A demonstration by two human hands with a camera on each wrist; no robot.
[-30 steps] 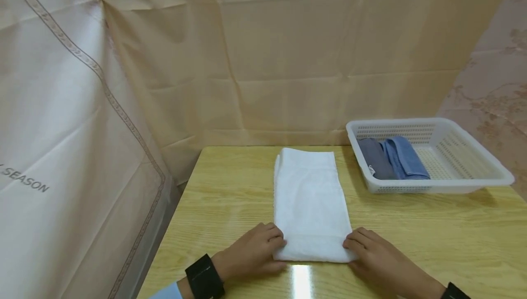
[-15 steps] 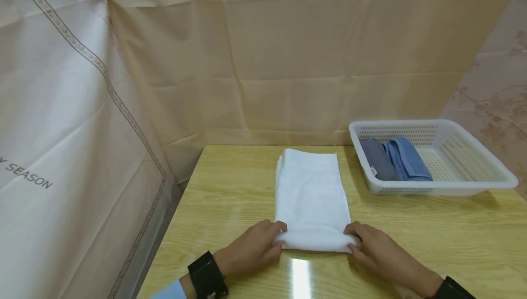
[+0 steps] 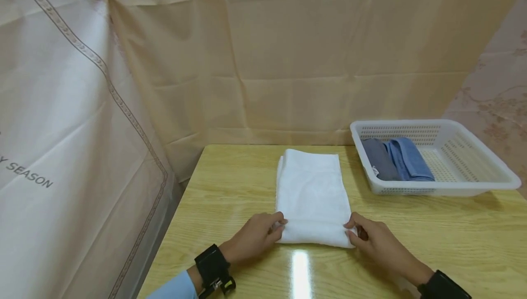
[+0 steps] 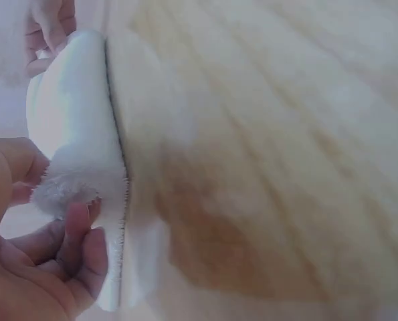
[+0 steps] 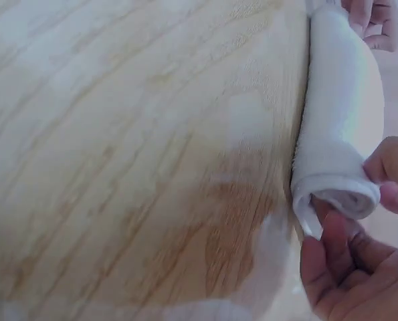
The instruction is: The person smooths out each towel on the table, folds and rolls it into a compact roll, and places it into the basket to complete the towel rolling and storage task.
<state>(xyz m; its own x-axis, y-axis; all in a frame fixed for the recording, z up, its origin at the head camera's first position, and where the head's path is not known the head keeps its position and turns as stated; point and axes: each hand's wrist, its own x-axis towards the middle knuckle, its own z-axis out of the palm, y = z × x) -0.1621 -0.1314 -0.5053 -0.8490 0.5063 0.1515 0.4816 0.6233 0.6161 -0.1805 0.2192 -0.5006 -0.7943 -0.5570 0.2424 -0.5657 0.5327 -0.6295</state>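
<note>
A white towel lies lengthwise on the wooden table, its near end turned up into a thick roll. My left hand pinches the left end of that roll between thumb and fingers. At the opposite end my right hand does the same. The right wrist view shows the roll's spiral end, with fingertips at its lower side and the thumb side above. In the left wrist view, fingers curl at the fuzzy end of the towel roll.
A white plastic basket stands at the back right of the table. It holds a dark grey rolled cloth and a folded blue towel. Beige cloth hangs behind the table, and a pale printed sheet hangs at left.
The towel's near edge has been rolled up and away from me, making the towel shorter. Both hands have moved forward with the roll, from lying at the corners to pinching its ends.
</note>
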